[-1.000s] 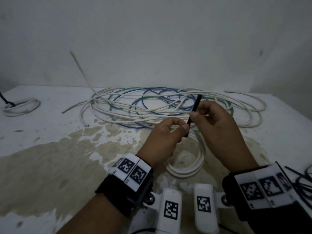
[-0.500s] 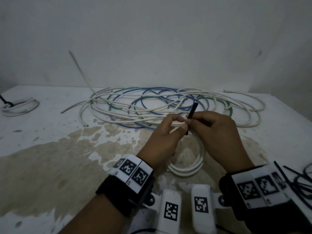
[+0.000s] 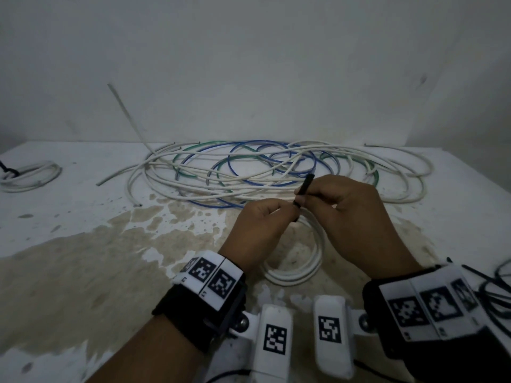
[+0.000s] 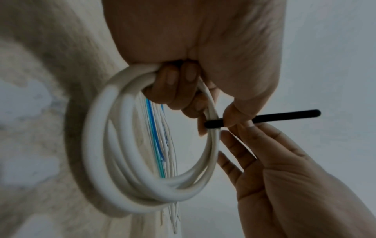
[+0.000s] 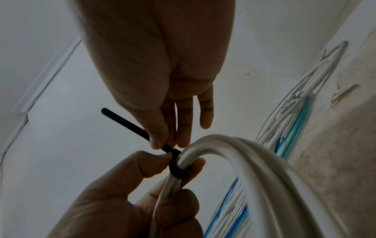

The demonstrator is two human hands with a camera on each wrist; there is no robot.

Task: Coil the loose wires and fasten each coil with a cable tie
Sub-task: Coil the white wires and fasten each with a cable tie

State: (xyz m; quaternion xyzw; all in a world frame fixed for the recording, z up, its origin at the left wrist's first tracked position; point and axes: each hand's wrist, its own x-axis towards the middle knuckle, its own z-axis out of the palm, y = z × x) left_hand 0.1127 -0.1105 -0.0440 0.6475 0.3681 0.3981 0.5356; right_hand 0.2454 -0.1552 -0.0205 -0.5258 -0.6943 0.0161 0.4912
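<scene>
My left hand (image 3: 276, 214) grips a small coil of white wire (image 3: 304, 275) at its top, and the coil hangs down toward the table. A black cable tie (image 3: 305, 186) loops round the coil strands (image 5: 177, 169) just beside my left thumb. My right hand (image 3: 318, 194) pinches the tie's free end between thumb and fingers, with its other fingers straight. The free tail (image 4: 284, 116) sticks out past my right thumb. Behind the hands lies a loose pile of white, blue and green wires (image 3: 262, 172).
A tied white coil (image 3: 27, 175) lies at the far left of the stained table (image 3: 83, 258). Several black cable ties (image 3: 495, 294) lie at the right edge. A white wall stands close behind the wire pile.
My right hand has come down and left against my left hand. The tie's tail now shows shorter and more tilted above the fingers. The left hand has hardly moved.
</scene>
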